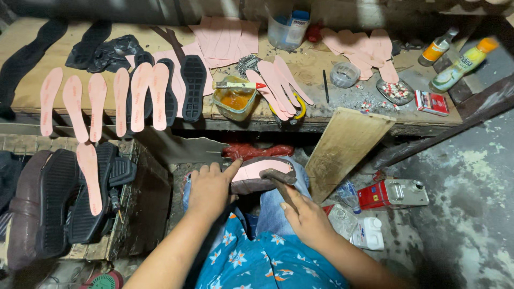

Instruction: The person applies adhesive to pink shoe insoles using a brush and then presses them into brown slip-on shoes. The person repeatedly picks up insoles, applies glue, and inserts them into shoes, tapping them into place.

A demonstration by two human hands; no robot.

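The shoe (261,175) lay sole-side up across the person's lap, its pink insole face uppermost and its long axis running left to right, the toe toward the right. The left hand (211,188) rested on the left end of the shoe, fingers curled over the edge and the forefinger extended along the upper rim, pinning the work against the knee. The right hand (308,217) was clenched around the handle of a hammer (281,181); the handle ran diagonally up and left from the fist, and the dark head sat at the near right edge of the shoe, touching or just above it; which of the two could not be told. The shoe thus lay directly ahead of both hands, with the left hand on it and the right hand set back by the length of the hammer handle. Beyond the knees stood the wooden surface (316,67), carrying rows of pink insoles (96,101), a black outsole (193,86), an open tin of amber glue (234,100) with a brush laid across it, a clear plastic tub (288,29) and two bottles (452,59) at the right. A board (348,147) leaned against the surface edge. To the left, black soles (59,203) were stacked on a crate; the concrete floor (466,176) at the right held a red can (393,194).
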